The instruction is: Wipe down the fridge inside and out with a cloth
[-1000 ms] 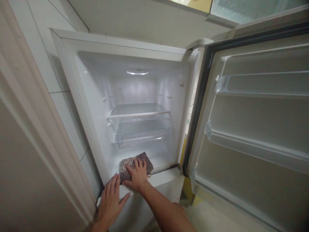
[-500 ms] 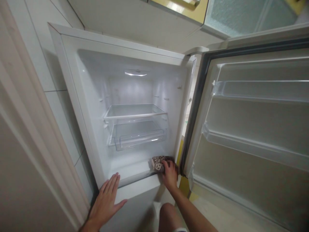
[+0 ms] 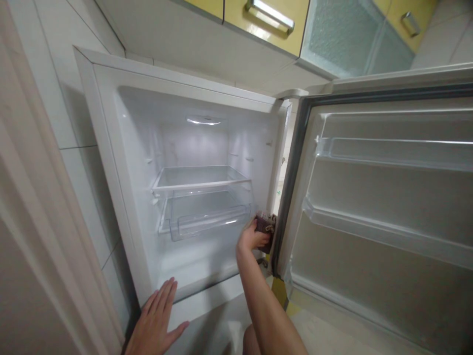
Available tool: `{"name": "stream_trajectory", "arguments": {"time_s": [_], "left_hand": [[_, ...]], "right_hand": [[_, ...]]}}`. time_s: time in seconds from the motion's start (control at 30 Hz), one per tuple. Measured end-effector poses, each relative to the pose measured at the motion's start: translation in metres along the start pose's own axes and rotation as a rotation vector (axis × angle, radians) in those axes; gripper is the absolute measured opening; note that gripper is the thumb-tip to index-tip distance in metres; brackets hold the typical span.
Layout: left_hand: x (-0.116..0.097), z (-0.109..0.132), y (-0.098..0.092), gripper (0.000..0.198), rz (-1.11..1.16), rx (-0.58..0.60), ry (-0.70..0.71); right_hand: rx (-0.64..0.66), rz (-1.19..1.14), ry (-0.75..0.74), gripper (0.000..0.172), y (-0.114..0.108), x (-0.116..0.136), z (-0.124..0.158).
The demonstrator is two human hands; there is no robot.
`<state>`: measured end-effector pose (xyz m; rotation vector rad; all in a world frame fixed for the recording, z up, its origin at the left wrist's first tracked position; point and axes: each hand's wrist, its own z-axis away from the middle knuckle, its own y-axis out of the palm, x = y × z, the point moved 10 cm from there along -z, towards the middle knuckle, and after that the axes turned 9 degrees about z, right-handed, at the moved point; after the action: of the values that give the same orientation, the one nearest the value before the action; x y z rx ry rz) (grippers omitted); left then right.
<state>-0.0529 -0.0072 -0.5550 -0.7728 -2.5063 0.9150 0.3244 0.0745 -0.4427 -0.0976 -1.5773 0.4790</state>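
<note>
My right hand [image 3: 252,237] grips a dark brown patterned cloth [image 3: 265,232]. It presses the cloth against the right front edge of the fridge [image 3: 185,74], beside the door hinge side. Flat on the fridge's lower left front corner lies my left hand [image 3: 157,315], its fingers stretched out and thumb apart. Inside the fridge are a glass shelf [image 3: 201,176] and, below it, a clear drawer [image 3: 212,223]. The fridge door [image 3: 384,197] stands wide open on the right.
The door carries clear racks, an upper one [image 3: 399,153] and a lower one [image 3: 369,228]. Yellow cabinets [image 3: 266,29] with metal handles hang above. A wooden door frame [image 3: 48,207] and a tiled wall [image 3: 79,172] run along the left. My knee [image 3: 250,340] shows at the bottom.
My right hand has moved the cloth from the lower right corner of the fridge opening up along its right edge. My left hand stays on the lower left corner. The view has tilted up slightly.
</note>
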Motion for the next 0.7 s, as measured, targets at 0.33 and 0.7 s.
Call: {"name": "stream_trajectory", "arguments": {"time_s": [0.33, 0.7], "left_hand": [[0.002, 0.007, 0.005, 0.114, -0.029, -0.048, 0.044], [0.001, 0.001, -0.001, 0.117, -0.047, -0.101, 0.085]], "right_hand": [[-0.154, -0.045, -0.032, 0.061, -0.029, 0.035, -0.005], [-0.280, -0.062, -0.340, 0.062, -0.057, 0.112, -0.014]]}}
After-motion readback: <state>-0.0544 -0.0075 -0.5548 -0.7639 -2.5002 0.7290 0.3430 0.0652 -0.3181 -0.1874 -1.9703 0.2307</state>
